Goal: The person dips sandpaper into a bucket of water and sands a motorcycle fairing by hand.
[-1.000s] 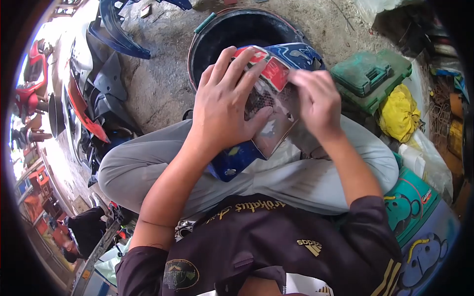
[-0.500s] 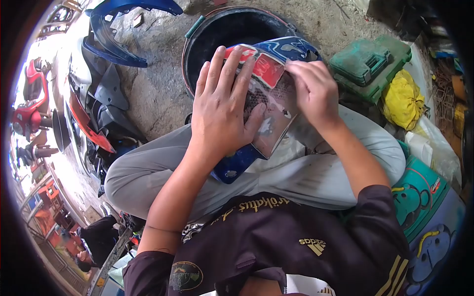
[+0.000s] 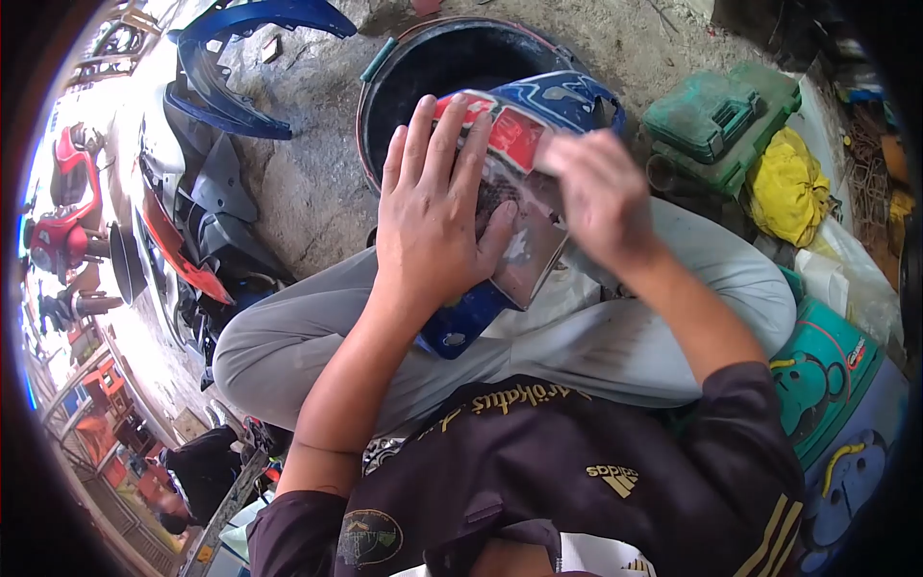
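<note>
A blue motorcycle fairing panel (image 3: 447,337) with a red-and-white sticker (image 3: 516,137) and a scuffed, dusty, mesh-patterned area lies across my lap, its far end over a black bucket (image 3: 385,125). My left hand (image 3: 428,212) lies flat on the panel with fingers outstretched and thumb apart, covering part of it. My right hand (image 3: 606,197) is blurred by motion. Its fingers are bent together against the sticker's right side; whatever is between them is hidden.
Another blue curved panel (image 3: 221,87) and dark fairing pieces (image 3: 226,183) lie at left. A green tool case (image 3: 707,125), a yellow bag (image 3: 788,188) and a teal box (image 3: 832,365) stand at right. A person in dark clothing (image 3: 207,471) is at lower left.
My right hand has moved slightly left and nearer to me, from the sticker's upper right corner to its right side. My left hand stays on the panel.
</note>
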### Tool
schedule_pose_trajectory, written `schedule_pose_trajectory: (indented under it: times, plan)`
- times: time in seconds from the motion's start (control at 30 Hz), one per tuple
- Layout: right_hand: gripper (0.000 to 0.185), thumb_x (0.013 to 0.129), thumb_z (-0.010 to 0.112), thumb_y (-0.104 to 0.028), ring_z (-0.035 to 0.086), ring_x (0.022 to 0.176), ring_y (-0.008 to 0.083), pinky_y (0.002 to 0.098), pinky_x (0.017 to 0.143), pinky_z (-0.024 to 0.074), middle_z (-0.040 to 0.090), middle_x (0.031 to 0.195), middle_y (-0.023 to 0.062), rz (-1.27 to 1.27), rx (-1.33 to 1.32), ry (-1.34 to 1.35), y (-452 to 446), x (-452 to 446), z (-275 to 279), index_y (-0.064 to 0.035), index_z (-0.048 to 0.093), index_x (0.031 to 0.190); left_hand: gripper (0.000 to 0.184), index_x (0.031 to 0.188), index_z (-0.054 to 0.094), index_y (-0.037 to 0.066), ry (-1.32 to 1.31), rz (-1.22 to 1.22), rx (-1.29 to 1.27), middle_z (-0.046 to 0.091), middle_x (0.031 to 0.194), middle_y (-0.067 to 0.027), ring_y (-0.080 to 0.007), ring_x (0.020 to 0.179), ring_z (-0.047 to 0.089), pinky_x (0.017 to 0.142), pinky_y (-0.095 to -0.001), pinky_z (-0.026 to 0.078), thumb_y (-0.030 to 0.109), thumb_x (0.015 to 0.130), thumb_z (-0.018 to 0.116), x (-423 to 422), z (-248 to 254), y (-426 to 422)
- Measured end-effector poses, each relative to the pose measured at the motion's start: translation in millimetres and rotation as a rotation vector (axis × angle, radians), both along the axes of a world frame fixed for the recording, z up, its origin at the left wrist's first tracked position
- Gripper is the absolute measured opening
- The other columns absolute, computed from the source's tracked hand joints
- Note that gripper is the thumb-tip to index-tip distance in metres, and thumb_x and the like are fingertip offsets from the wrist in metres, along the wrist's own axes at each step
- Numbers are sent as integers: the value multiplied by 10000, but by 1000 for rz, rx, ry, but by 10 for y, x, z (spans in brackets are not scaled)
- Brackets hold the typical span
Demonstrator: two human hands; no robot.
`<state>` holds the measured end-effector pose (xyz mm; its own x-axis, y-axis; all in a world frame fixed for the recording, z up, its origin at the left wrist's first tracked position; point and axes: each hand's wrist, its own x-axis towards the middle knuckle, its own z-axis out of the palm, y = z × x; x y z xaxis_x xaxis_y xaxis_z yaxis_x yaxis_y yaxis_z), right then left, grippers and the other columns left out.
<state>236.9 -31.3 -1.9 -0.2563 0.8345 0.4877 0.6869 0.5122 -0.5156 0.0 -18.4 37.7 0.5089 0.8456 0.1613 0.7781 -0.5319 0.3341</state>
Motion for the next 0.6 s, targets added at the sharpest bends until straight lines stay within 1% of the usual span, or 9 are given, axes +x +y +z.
schedule_pose_trajectory:
  times: [0.07, 0.1, 0.2, 0.27, 0.33, 0.4, 0.43, 0.53, 0.6]
  plan:
    - [227, 888, 718, 7, 718, 993, 315, 451, 879, 616, 778, 1116, 104, 91, 27, 14, -219, -179, 79, -39, 774, 1103, 900, 1658, 500, 44, 0, 7, 7, 438, 1718, -218, -486, 1634, 335, 1325, -617, 273, 377, 869, 779, 4, -1, 27]
    - [217, 907, 701, 10, 717, 993, 326, 447, 880, 615, 778, 1125, 102, 80, 82, 18, -192, -134, 14, -35, 767, 1109, 899, 1657, 501, 43, 5, 6, 9, 438, 1719, -217, -486, 1634, 335, 1325, -618, 272, 378, 871, 778, 18, -1, 24]
    - [186, 904, 705, 8, 704, 989, 336, 442, 895, 609, 760, 1131, 120, -28, 16, 7, 94, 85, -91, -29, 746, 1081, 890, 1652, 507, 35, 15, -5, 8, 433, 1725, -217, -488, 1633, 337, 1324, -618, 275, 384, 878, 775, 15, 2, 19]
    - [211, 878, 715, 5, 711, 1008, 342, 434, 903, 609, 763, 1128, 138, 118, 43, -6, -102, -85, 55, -27, 756, 1082, 887, 1650, 509, 33, 12, 7, 11, 432, 1726, -217, -490, 1631, 338, 1322, -618, 277, 387, 882, 775, 7, -18, 23]
    - [216, 872, 716, 11, 717, 1015, 349, 437, 901, 609, 766, 1129, 145, 96, 67, 11, -143, -123, 49, -22, 761, 1081, 888, 1651, 507, 31, 8, 3, 16, 433, 1727, -216, -492, 1630, 340, 1322, -618, 277, 390, 884, 774, 10, -5, 26]
    - [218, 867, 715, 20, 717, 1013, 355, 450, 898, 610, 766, 1128, 140, -64, 24, 5, 58, 35, -70, -22, 761, 1076, 889, 1651, 506, 29, 5, -3, 20, 432, 1729, -215, -494, 1630, 340, 1322, -618, 277, 390, 884, 774, 9, -12, 20]
    - [224, 869, 706, 32, 718, 1011, 361, 456, 888, 610, 769, 1132, 134, -58, 47, -25, 57, 16, -48, -20, 761, 1080, 891, 1652, 505, 29, 6, 0, 20, 431, 1730, -215, -495, 1630, 339, 1321, -618, 277, 390, 884, 774, 2, -21, 3]
    - [211, 889, 685, 35, 718, 1005, 351, 442, 875, 607, 769, 1130, 125, 70, 70, -3, -239, -234, 105, -20, 758, 1079, 896, 1656, 501, 29, 5, 5, 28, 429, 1734, -214, -494, 1630, 340, 1320, -619, 280, 389, 883, 774, 27, -15, 32]
    - [206, 890, 705, 1, 722, 1004, 325, 436, 882, 607, 774, 1150, 118, -8, 32, -57, -23, -34, 39, -31, 765, 1084, 900, 1659, 498, 30, 12, -3, 23, 429, 1734, -215, -494, 1629, 343, 1318, -619, 282, 385, 881, 775, 15, -14, 14]
